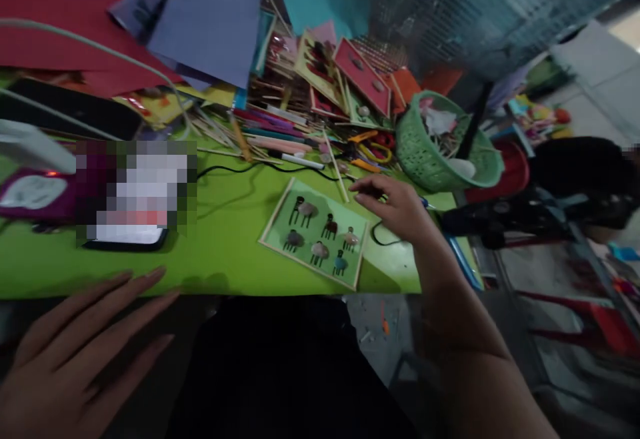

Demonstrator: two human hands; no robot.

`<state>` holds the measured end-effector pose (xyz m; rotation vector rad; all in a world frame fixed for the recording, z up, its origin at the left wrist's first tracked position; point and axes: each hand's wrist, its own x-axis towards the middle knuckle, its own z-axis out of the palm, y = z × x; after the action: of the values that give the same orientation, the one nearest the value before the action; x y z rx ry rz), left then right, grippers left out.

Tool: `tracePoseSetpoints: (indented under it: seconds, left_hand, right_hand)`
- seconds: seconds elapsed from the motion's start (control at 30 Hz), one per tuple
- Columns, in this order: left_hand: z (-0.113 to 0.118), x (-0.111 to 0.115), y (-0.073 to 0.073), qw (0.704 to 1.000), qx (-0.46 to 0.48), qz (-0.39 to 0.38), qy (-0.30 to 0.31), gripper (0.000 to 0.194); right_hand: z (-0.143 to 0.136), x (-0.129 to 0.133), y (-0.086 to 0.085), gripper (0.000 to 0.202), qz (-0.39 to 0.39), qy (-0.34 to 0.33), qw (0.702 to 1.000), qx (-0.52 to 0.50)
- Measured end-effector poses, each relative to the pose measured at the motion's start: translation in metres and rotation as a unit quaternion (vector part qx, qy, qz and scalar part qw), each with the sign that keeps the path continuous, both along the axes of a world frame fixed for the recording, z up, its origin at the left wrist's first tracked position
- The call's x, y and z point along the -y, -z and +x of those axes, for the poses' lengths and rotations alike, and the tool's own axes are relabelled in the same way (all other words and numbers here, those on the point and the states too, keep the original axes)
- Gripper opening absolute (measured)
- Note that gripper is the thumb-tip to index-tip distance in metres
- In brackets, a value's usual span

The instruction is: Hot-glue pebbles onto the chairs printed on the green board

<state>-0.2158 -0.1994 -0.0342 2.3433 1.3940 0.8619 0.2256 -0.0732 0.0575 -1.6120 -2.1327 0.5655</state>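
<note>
A green card (313, 231) edged with thin wooden sticks lies tilted near the table's front edge. Several small animal figures with pebble-like bodies and drawn dark legs and heads decorate it. My right hand (400, 205) hovers by the card's upper right corner, fingers loosely bent and apart from the thumb, with nothing visible in it. Close to its fingertips lies a slim wooden stick (336, 167). Low on the left, my left hand (85, 352) hangs in front of the table edge with its fingers spread, holding nothing. A phone (150, 192), its screen pixelated, is beyond it.
Markers (303, 160), scissors (375, 151) and decorated cards (363, 75) crowd the back of the green table (235, 252). A green basket (425, 152) stands at back right. A black cable (225, 167) crosses the tabletop. Coloured paper sheets (210, 22) lie behind.
</note>
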Motion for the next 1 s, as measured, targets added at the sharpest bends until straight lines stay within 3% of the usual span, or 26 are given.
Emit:
tracePoseSetpoints:
  seconds: [0.1,0.27,0.5,0.67,1.0]
  left_hand:
    - [0.037,-0.017,-0.009,1.000,0.003,0.009,0.030,0.057]
    - [0.114,-0.042,-0.024,0.987,-0.043,0.028,0.151,0.048]
    - [0.196,-0.041,-0.014,0.964,-0.046,0.053,0.255,0.043]
    - [0.216,-0.045,-0.006,0.969,-0.062,0.075,0.229,0.042]
    - [0.218,-0.052,-0.006,0.973,-0.069,0.063,0.210,0.038]
  right_hand:
    - [0.018,0.004,0.012,0.015,-0.034,0.010,0.999,0.003]
    - [0.018,0.001,0.028,0.012,-0.060,0.000,0.998,0.031]
    - [0.014,-0.011,0.039,0.006,-0.063,0.006,0.997,0.046]
    - [0.008,-0.017,0.041,0.009,-0.072,0.023,0.996,0.050]
    - [0.004,-0.020,0.039,0.007,-0.104,0.025,0.991,0.084]
